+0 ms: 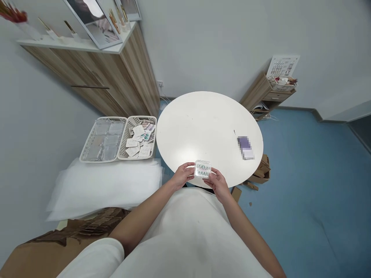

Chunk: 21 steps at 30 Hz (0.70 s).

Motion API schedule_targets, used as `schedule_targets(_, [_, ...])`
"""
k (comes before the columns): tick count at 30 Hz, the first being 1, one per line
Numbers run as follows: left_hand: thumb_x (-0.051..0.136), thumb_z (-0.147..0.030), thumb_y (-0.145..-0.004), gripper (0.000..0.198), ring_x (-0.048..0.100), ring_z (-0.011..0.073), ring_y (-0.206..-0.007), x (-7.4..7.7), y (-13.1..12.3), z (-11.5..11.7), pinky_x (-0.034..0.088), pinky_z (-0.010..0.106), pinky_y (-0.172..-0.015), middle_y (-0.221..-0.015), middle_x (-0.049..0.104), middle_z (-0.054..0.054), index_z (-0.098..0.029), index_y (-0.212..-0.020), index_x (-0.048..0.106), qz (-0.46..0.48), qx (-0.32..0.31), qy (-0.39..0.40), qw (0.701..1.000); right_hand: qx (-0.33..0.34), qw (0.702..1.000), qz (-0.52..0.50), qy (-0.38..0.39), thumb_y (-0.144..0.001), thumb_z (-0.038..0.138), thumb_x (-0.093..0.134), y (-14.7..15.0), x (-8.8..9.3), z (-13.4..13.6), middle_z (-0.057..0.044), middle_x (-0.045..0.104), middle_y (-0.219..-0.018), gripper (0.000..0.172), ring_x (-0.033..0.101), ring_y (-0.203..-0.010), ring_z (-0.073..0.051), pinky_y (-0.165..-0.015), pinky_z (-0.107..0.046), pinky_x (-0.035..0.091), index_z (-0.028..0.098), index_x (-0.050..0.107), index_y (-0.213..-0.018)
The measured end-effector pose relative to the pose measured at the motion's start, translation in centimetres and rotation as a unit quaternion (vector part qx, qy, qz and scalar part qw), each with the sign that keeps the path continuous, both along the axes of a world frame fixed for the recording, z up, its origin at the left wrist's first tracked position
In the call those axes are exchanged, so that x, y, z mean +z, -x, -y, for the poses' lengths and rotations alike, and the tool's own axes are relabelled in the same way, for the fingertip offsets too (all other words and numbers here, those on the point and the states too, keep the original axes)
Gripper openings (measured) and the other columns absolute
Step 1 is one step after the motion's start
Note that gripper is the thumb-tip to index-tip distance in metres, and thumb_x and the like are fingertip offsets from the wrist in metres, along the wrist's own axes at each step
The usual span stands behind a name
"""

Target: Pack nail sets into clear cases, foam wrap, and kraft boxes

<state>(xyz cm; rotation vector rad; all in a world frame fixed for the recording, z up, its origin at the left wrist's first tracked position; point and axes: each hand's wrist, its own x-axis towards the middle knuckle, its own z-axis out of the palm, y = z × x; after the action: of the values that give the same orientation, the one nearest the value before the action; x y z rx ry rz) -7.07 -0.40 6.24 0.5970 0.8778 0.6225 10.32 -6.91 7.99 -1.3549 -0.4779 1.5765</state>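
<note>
Between my two hands is a clear plastic box of press-on nails (202,169), with two rows of pale, shiny nails showing inside it. My left hand (184,173) grips the box by its left edge, thumb and fingers closed on it. On the other side, my right hand (216,181) pinches the lower right corner. The box is held up over the near edge of the white oval table (203,123). Whether its lid is fastened I cannot tell.
A white basket of printed cards (140,139) stands left of the table, beside a basket of clear plastic boxes (106,139). White foam sheets (107,189) lie below them. A blurred purple item (245,144) rests on the table's right. Beyond it, a cardboard box (262,172) is on the floor.
</note>
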Motion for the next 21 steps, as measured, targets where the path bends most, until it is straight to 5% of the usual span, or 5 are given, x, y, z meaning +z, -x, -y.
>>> schedule_targets(11, [0.062, -0.041, -0.07, 0.045, 0.06, 0.0149, -0.084, 0.1, -1.1, 0.3, 0.042, 0.028, -0.074, -0.098, 0.063, 0.006, -0.021, -0.109, 0.051, -0.086, 0.012, -0.039, 0.995, 0.001, 0.999, 0.049, -0.001, -0.06, 0.039, 0.07, -1.3, -0.1, -1.6, -0.001, 0.064, -0.082, 0.047, 0.062, -0.08, -0.018, -0.085, -0.042, 0.048, 0.023, 0.053, -0.101])
schedule_targets(21, [0.066, -0.039, -0.067, 0.044, 0.061, 0.0175, -0.074, -0.4, -5.1, 1.1, 0.044, 0.032, -0.076, -0.072, 0.064, 0.004, -0.015, -0.102, 0.055, -0.157, -0.015, -0.133, 0.978, 0.007, 0.996, 0.093, -0.016, -0.062, 0.038, 0.067, -5.0, -0.2, -1.9, -0.005, 0.062, -0.1, 0.041, 0.059, -0.086, -0.018, -0.08, -0.038, 0.047, 0.022, 0.056, -0.098])
